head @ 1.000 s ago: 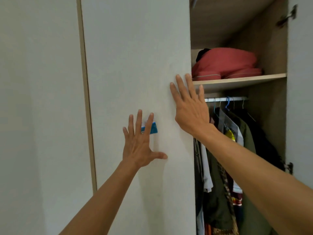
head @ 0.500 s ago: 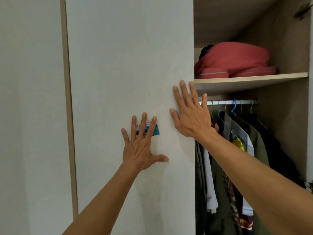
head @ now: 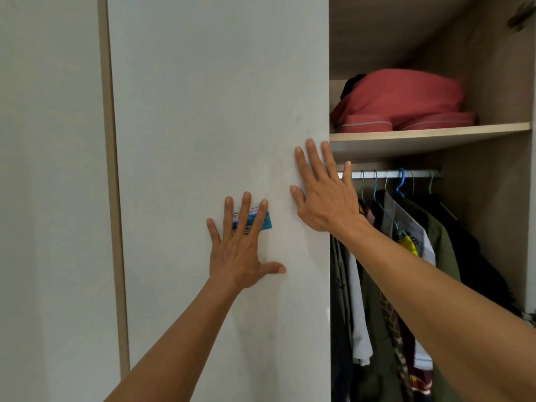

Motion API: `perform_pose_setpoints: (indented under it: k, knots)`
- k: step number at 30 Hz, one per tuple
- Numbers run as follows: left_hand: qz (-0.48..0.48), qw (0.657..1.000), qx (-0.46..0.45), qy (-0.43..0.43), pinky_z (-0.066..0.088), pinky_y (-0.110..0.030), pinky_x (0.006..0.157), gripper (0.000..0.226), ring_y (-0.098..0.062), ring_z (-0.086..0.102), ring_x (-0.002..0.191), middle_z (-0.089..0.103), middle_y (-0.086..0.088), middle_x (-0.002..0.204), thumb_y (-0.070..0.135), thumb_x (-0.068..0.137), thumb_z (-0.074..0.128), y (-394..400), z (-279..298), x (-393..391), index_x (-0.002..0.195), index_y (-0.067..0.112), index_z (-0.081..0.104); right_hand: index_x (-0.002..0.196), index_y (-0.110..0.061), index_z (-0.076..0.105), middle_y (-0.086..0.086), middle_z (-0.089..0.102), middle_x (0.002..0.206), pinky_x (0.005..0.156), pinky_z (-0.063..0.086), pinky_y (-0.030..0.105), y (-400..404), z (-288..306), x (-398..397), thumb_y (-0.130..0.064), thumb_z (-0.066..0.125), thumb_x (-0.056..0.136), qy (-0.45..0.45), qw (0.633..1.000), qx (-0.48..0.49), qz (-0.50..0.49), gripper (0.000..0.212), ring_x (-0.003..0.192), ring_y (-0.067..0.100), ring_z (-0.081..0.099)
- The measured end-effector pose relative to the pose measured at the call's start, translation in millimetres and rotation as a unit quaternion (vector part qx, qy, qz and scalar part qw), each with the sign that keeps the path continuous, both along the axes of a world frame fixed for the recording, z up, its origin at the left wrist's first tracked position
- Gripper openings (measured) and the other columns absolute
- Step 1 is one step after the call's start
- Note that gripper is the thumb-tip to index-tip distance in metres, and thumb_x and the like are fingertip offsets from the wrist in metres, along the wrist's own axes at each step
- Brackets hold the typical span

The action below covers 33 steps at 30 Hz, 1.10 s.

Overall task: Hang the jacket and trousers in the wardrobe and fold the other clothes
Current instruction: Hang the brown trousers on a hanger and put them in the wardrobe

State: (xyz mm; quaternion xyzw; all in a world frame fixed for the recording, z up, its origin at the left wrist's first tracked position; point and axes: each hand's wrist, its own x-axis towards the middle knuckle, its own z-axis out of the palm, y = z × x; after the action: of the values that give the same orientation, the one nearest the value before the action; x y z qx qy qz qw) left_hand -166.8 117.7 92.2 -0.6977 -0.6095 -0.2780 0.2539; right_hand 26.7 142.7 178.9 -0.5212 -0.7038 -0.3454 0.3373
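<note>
Hands: left hand (head: 240,250) and right hand (head: 324,195) both lie flat with fingers spread on the white wardrobe door (head: 217,97) at centre frame; neither holds anything.
Left hand detail: its fingers partly cover a blue and white sticker (head: 259,220) on the door panel.
Right hand detail: it presses near the door's right edge, just below the wooden shelf (head: 429,134).
Wardrobe: the right half of the frame is open, showing a rail (head: 388,174) with hangers and hung clothes (head: 406,271) below it.
Shelf: a red bundle (head: 406,103) rests on it, upper right.
Jacket and trousers: I cannot tell whether they are among the hung clothes; no loose garment shows.
Progress: judging by empty hands on the door, this looks like opening or closing the wardrobe.
Left to do: folding is not shown anywhere, so it cannot be confirmed as done.
</note>
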Motion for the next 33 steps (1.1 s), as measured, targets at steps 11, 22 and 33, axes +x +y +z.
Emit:
perform_pose_setpoints:
  k: [11, 22, 33]
  knots:
    - [-0.029, 0.997, -0.058, -0.049, 0.003, -0.062, 0.120, 0.109, -0.030, -0.028, 0.148, -0.034, 0.001, 0.160, 0.050, 0.089, 0.066, -47.5, -4.5, 22.1, 0.155, 0.034, -0.019, 0.160, -0.025, 0.011, 0.002, 0.004, 0.168, 0.120, 0.012, 0.059, -93.9, -6.5, 17.5, -0.041, 0.035, 0.105, 0.048, 0.982, -0.183, 0.020, 0.062, 0.155, 0.025, 0.002]
    - [-0.223, 0.965, -0.109, -0.081, 0.021, -0.063, 0.117, 0.097, -0.031, -0.002, 0.153, -0.005, -0.004, 0.166, 0.050, 0.086, 0.069, -126.9, -66.6, 125.7, 0.158, 0.028, 0.007, 0.132, -0.020, 0.052, 0.008, 0.053, 0.136, 0.096, 0.048, 0.053, -234.2, -60.7, 108.1, -0.039, 0.042, 0.100, 0.077, 0.963, -0.239, -0.099, 0.039, 0.122, 0.034, 0.052]
    - [-0.399, 0.902, -0.146, -0.068, 0.025, -0.056, 0.119, 0.094, -0.027, 0.003, 0.153, 0.000, -0.003, 0.166, 0.047, 0.088, 0.068, -214.7, -85.4, 311.7, 0.158, 0.026, 0.008, 0.138, -0.026, 0.053, -0.002, 0.057, 0.139, 0.096, 0.048, 0.042, -373.1, -68.3, 258.5, -0.035, 0.053, 0.096, 0.130, 0.924, -0.239, -0.270, 0.043, 0.127, 0.024, 0.052]
